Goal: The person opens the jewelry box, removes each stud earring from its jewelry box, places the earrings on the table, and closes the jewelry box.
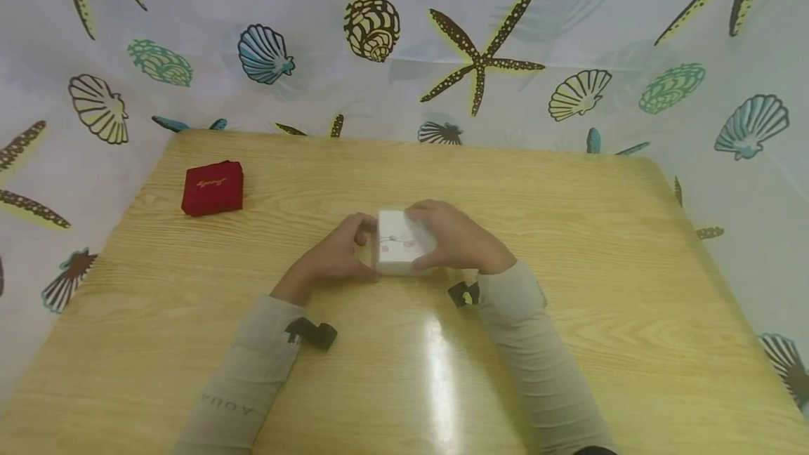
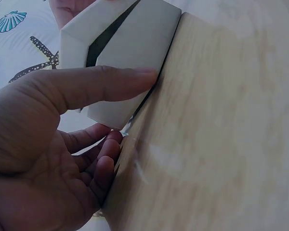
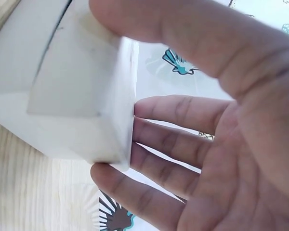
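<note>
A small white box (image 1: 393,244) with a fine printed design on top is between the two hands at the middle of the table. My left hand (image 1: 335,251) holds its left side, thumb along the lower part (image 2: 139,48) in the left wrist view and fingers curled at the far side. From the right, my right hand (image 1: 458,237) grips the lid (image 3: 79,67), its thumb on one side and fingertips at the opposite edges. A dark wedge-shaped gap shows between lid and lower part in the left wrist view, so the lid sits tilted. What is inside is hidden.
A red box (image 1: 213,188) with gold lettering lies at the back left of the wooden table (image 1: 600,343). Behind the table and along its sides hangs white cloth (image 1: 316,90) printed with shells and starfish. Black camera mounts (image 1: 312,334) are on both wrists.
</note>
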`<move>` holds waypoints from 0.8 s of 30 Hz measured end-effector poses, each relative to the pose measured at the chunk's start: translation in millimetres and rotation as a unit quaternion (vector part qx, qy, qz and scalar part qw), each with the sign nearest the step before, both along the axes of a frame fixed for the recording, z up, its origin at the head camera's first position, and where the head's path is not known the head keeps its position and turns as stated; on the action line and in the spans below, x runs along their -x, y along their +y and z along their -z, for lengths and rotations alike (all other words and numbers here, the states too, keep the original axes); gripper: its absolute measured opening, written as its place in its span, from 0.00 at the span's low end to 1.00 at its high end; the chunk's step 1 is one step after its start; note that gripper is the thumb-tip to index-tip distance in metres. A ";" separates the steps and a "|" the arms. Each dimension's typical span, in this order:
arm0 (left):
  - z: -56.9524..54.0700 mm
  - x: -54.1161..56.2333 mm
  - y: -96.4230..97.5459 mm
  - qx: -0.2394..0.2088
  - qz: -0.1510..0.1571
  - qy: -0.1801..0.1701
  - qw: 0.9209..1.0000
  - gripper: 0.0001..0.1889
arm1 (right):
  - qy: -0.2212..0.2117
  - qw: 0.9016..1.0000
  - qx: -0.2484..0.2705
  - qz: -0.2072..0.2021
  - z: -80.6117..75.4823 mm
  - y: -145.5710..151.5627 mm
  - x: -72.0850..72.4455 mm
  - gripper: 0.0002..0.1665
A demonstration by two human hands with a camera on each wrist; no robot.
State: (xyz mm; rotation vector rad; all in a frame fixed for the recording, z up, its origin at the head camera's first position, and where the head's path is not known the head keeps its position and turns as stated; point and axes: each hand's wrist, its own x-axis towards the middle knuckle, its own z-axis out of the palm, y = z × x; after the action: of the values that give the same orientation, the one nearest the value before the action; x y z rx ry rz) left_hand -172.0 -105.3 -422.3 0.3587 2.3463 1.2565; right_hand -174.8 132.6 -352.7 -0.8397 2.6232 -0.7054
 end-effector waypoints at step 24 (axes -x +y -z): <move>1.4 0.2 -0.6 -0.013 0.008 0.023 1.000 0.50 | 0.003 0.998 0.015 0.056 -7.9 45.0 11.9 0.54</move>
State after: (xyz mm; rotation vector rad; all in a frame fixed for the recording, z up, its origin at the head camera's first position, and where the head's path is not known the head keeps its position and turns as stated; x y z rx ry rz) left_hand -172.2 -105.9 -423.7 0.4178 2.3633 1.2855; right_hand -186.7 177.5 -344.9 -0.7072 2.6880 -0.7754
